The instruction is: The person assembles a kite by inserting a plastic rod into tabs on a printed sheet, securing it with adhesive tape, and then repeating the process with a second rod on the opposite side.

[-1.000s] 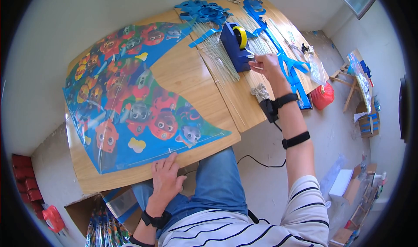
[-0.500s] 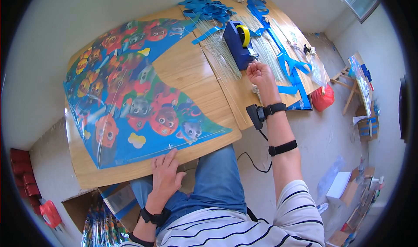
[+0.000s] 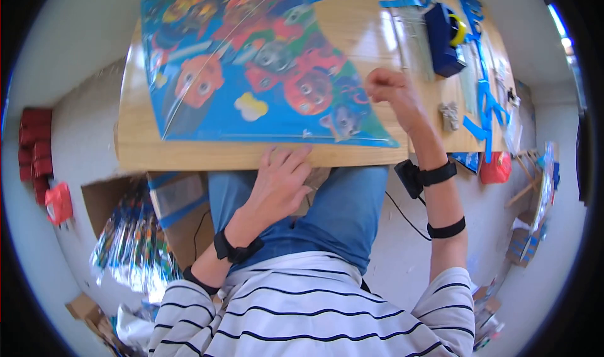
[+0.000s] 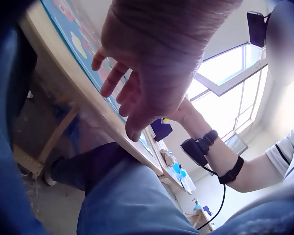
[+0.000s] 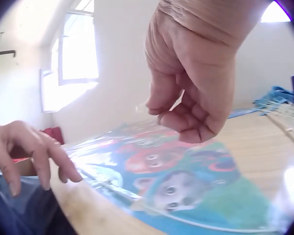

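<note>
A blue printed plastic sheet [image 3: 217, 115] with cartoon figures lies on the wooden table [image 3: 207, 156], and a thin pale rod [image 3: 352, 144] runs along its near edge. My left hand [image 3: 280, 184] is at the table's front edge beside the sheet, its fingers extended and holding nothing. Over the sheet's right part hangs my right hand [image 3: 396, 93], fingers curled. In the right wrist view this hand [image 5: 196, 73] pinches a small clear strip [image 5: 142, 107], which looks like tape, between thumb and finger.
A dark blue tape dispenser [image 3: 442, 42] with a yellow roll stands at the table's right, among thin rods and blue ribbons [image 3: 483, 99]. A white cord bundle [image 3: 448, 116] lies nearer. Below left stands a cardboard box [image 3: 104, 200] holding wrapped items.
My right hand has moved from the dispenser leftward to above the sheet. The head view has turned down and left. My left hand stays near the table's front edge.
</note>
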A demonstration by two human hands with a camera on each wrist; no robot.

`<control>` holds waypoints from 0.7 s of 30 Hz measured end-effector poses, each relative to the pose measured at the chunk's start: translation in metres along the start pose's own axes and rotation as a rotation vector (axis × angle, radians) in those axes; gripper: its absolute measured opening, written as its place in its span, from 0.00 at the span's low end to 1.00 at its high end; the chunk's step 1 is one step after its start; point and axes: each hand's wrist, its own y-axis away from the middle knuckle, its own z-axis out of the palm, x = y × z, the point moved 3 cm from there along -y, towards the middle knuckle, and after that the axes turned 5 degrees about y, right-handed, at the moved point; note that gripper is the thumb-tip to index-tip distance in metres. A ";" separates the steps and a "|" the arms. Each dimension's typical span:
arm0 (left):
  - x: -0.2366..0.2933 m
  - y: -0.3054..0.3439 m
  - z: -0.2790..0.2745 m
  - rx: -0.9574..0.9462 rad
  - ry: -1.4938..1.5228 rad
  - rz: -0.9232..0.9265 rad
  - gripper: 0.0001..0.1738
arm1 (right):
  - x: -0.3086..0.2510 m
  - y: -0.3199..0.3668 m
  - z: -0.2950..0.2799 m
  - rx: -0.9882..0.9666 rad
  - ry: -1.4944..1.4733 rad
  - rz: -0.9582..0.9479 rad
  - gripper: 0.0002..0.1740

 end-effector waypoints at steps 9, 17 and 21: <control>-0.020 0.038 -0.013 0.097 0.025 -0.053 0.21 | -0.004 -0.024 0.132 -0.624 0.858 -0.397 0.05; -0.023 0.022 -0.008 0.121 0.046 -0.008 0.20 | -0.001 -0.029 0.143 -0.656 1.071 -0.419 0.04; -0.024 0.016 -0.004 0.125 0.050 0.002 0.20 | -0.001 -0.030 0.146 -0.672 1.132 -0.394 0.04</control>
